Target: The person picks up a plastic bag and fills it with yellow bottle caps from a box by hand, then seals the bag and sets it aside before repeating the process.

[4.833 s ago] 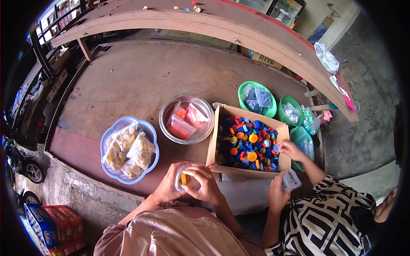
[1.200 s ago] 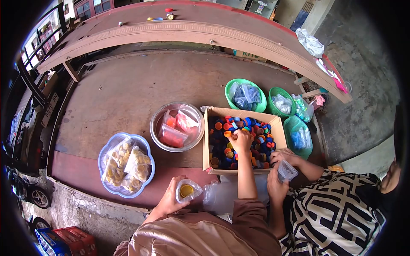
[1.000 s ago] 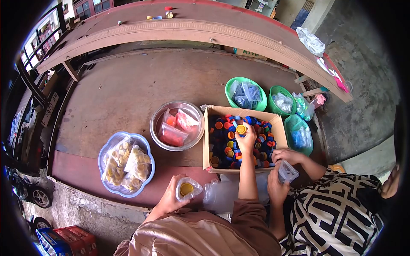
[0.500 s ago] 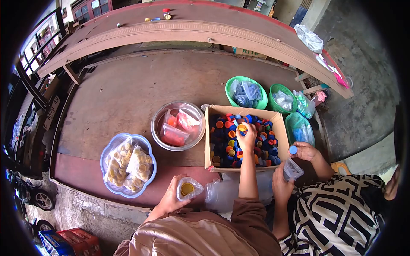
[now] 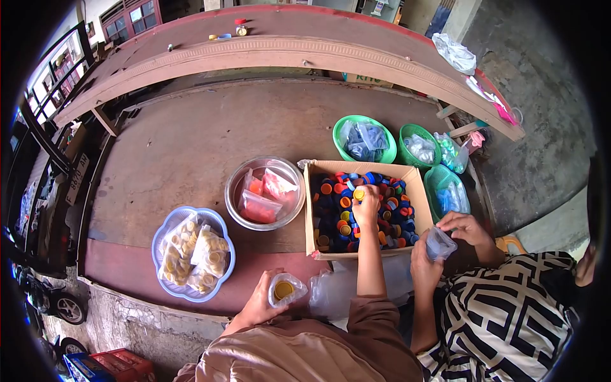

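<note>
My left hand (image 5: 258,303) is closed around a small clear plastic bag (image 5: 298,286), whose mouth faces up and shows a yellow bottle cap (image 5: 283,290) inside. Over the cardboard box (image 5: 419,194), my right hand (image 5: 368,209) pinches another yellow bottle cap (image 5: 359,195). Loose bottle caps (image 5: 328,219) in blue, red, orange and yellow fill that box. Under my right forearm lies a stack of clear plastic bags (image 5: 331,294).
To my right, a co-worker's hands (image 5: 425,267) hold a clear bag (image 5: 440,244) with blue inside. A blue basin (image 5: 158,254) holds bagged yellowish caps; a metal bowl (image 5: 233,210) holds bagged red ones. Several green baskets (image 5: 338,143) stand behind the box. A raised wooden shelf (image 5: 267,52) spans the back.
My right hand still holds a yellow cap, slightly lower and to the left. The co-worker's blue cap has gone from their fingertips to their bag. The view has shifted slightly.
</note>
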A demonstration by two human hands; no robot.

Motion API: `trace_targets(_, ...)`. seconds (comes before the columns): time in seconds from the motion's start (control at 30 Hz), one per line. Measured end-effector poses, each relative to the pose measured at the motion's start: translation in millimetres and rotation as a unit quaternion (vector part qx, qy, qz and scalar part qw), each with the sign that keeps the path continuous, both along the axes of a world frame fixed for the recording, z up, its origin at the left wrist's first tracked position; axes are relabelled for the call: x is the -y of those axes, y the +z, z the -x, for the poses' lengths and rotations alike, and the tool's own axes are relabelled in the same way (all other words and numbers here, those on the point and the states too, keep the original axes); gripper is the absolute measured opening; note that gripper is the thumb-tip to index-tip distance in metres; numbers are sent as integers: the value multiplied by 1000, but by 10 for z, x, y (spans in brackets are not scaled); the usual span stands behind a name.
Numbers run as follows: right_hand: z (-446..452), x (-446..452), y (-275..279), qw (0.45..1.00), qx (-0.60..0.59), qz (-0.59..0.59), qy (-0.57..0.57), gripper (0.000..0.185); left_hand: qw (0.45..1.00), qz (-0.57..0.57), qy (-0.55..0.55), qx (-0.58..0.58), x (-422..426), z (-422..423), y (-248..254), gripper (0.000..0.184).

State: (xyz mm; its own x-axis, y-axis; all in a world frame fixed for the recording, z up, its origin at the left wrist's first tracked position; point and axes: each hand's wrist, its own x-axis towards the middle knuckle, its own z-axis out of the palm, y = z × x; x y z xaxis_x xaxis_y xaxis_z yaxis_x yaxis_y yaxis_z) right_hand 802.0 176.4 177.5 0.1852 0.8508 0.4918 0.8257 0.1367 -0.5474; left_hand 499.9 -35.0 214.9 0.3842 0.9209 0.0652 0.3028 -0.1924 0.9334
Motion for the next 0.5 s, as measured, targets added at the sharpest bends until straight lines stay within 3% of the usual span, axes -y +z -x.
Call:
trace_targets(0.1,49,32,115,1000,9,-26,-8,41,1000,0,5,3,-11,0,11,79)
trace_targets(0.2,8,-25,12,997,-55,-58,9,44,1000,-4,6,10,-2,0,20,79)
trace_targets(0.3,12,-26,39,980,-196,-26,24,48,1000,0,6,7,-2,6,2,78)
trace_targets(0.4,-24,-21,73,991,-86,-101,29,47,1000,-4,9,0,-24,12,-19,77)
trace_targets(0.5,-47,-168,-148,929,-353,-69,84,52,1000,-9,19,-11,-39,10,-12,74)
